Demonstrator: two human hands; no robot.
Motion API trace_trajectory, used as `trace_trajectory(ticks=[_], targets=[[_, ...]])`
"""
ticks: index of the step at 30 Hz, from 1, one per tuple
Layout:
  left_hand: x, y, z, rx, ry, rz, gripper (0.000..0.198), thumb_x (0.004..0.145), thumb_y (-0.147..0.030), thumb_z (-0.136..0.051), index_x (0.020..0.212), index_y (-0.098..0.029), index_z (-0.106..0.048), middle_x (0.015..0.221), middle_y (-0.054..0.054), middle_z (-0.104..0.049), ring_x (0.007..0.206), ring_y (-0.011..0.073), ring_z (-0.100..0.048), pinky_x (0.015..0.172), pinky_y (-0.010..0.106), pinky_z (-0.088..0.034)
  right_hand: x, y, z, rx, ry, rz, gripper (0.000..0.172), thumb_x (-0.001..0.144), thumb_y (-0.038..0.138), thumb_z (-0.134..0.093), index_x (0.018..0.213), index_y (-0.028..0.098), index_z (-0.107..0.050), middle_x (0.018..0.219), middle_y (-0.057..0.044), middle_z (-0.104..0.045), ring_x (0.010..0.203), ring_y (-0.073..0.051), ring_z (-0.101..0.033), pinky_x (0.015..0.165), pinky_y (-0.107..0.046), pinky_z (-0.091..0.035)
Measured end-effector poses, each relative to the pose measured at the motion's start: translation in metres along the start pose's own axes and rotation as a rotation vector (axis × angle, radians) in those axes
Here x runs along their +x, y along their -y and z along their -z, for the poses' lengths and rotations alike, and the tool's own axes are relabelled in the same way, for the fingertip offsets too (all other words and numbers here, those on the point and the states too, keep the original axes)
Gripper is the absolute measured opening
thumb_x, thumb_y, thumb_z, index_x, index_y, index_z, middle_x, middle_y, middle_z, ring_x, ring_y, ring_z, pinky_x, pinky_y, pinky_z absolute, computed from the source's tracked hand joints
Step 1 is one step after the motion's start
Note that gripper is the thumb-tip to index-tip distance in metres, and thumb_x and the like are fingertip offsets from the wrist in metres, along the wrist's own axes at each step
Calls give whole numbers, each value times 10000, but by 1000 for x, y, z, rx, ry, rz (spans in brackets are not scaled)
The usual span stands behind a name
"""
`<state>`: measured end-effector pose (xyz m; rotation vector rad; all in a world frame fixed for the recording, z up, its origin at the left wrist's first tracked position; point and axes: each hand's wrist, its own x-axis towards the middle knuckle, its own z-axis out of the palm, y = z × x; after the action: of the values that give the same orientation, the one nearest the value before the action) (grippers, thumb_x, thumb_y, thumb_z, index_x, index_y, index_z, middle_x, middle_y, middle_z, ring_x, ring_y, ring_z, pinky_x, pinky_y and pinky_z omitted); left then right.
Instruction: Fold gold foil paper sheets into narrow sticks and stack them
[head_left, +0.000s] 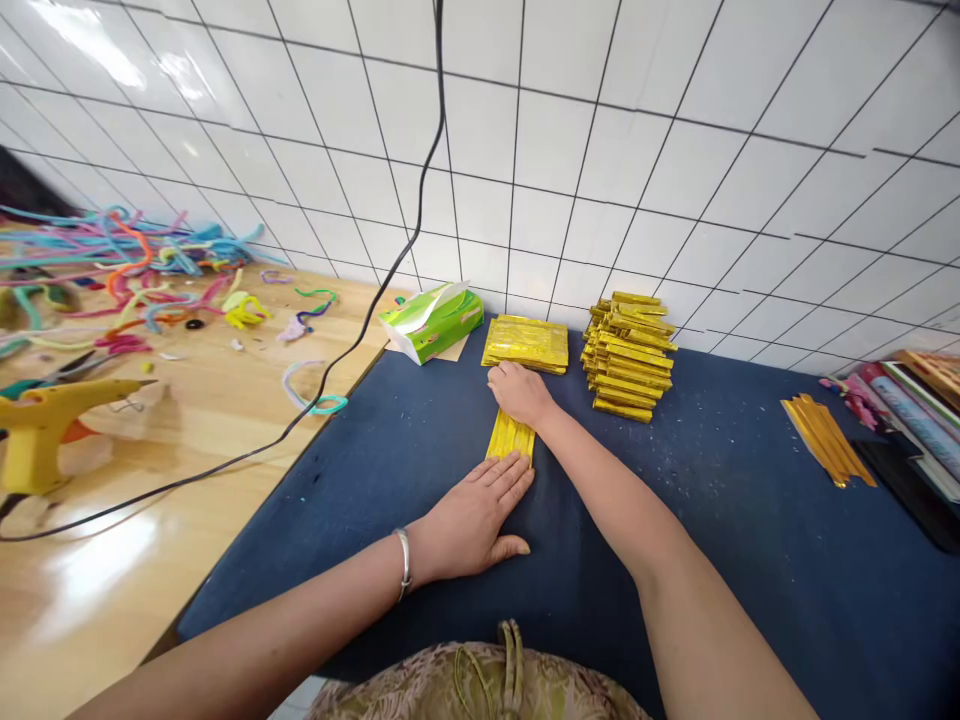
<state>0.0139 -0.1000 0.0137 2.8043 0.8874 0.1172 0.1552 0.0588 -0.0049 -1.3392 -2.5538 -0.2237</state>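
Wall [570, 170]: white tiles behind the flat gold stack [526, 342].
Gold strip [513, 438]: on the blue tabletop [390, 470], just in front of the stack.
Left hand [469, 515]: palm down, fingers straight and unclenched, over the strip's end farther from the stack.
Right hand [523, 393]: at the end nearer the stack, fingers bent; cannot tell if gripping.
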Motion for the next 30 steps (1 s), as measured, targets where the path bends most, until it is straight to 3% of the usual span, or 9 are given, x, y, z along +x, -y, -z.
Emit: trace_trajectory(ticks=[7, 13, 19, 23, 30], targets=[[-2, 0, -5, -1, -35, 10, 819, 841, -682, -248, 1431, -115, -205, 1492, 162, -199, 1390, 285, -141, 1118, 431, -129, 7, -2, 12, 19, 55, 135, 321, 956, 310, -312, 985, 165, -597, 984, -100, -606, 973, -206, -525, 875, -359, -380], [-4, 1, -9, 2, -94, -10, 809, 847, -673, -247, 1426, -110, -215, 1488, 162, -212, 1390, 278, -147, 1114, 432, -120, -37, 8, 29, 222, -83, 13, 379, 960, 309, -273, 1149, 176, -574, 1201, -93, -577, 1150, -183, -475, 1009, -355, -320], [-5, 2, -12, -24, -116, -11, 801, 851, -664, -251, 1421, -101, -233, 1472, 157, -261, 1385, 281, -164, 1121, 425, -96, -79, 18, 22, 204, 187, 62, 543, 941, 458, -260, 1404, 180, -311, 1477, -93, -287, 1378, -195, -201, 1103, -407, -196], [-5, 2, -12, -24, -99, 1, 807, 851, -666, -242, 1427, -101, -216, 1488, 157, -214, 1390, 289, -136, 1119, 429, -104, -70, 10, 17, 150, 243, 57, 573, 941, 487, -213, 1435, 197, -229, 1506, -80, -209, 1395, -198, -137, 1112, -418, -158], [-5, 1, -12, -8, -97, 6, 792, 857, -658, -245, 1436, -121, -189, 1495, 143, -200, 1393, 272, -134, 1121, 415, -95, -47, -8, 9, 98, 226, 47, 576, 933, 489, -241, 1437, 213, -218, 1509, -81, -201, 1395, -209, -137, 1109, -429, -151]])
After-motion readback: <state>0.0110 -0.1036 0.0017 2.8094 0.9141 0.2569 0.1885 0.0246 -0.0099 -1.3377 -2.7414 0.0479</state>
